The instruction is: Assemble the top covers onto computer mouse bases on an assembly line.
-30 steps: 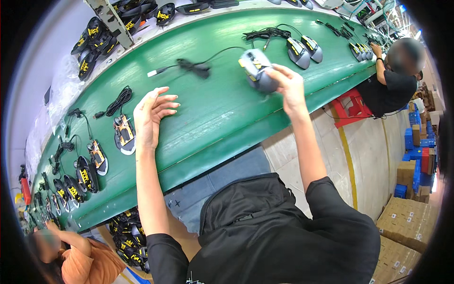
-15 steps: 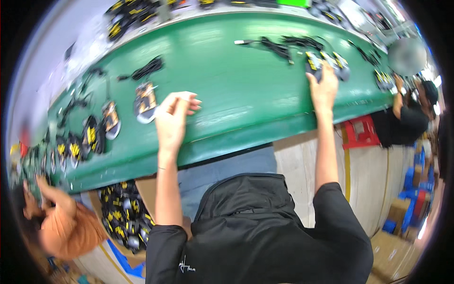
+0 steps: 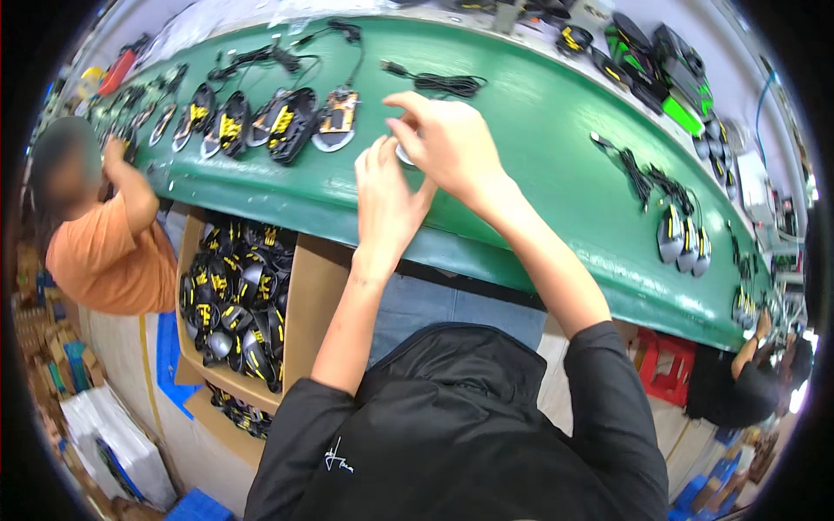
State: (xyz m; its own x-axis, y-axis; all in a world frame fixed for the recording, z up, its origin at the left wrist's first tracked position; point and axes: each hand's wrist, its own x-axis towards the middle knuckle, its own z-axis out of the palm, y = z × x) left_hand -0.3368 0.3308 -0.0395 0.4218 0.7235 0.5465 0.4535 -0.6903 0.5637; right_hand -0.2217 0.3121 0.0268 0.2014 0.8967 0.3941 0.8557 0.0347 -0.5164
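My left hand [image 3: 388, 198] and my right hand [image 3: 453, 149] are close together above the green table, the right one farther away and partly over the left. Between them shows a small pale edge of a computer mouse base [image 3: 404, 155], mostly hidden. My left fingers and thumb close around its sides. The right thumb and index finger curl toward each other over it; what they hold, if anything, is hidden. A coiled black cable [image 3: 447, 84] lies just beyond. Left of my hands is an opened mouse base with a bare circuit board [image 3: 337, 119], beside a black mouse shell with yellow parts [image 3: 293, 126].
More opened mice [image 3: 232, 123] line the green table [image 3: 539, 174] to the left. Three grey mice [image 3: 685, 241] with cables lie at the right. A cardboard box [image 3: 317, 295] of black and yellow shells stands below the edge. Co-workers sit left, in an orange shirt [image 3: 117, 256], and far right.
My right hand has left the grey mice at the right and come across to my left hand. The view has swung left, and both hands now meet over the mouse base.
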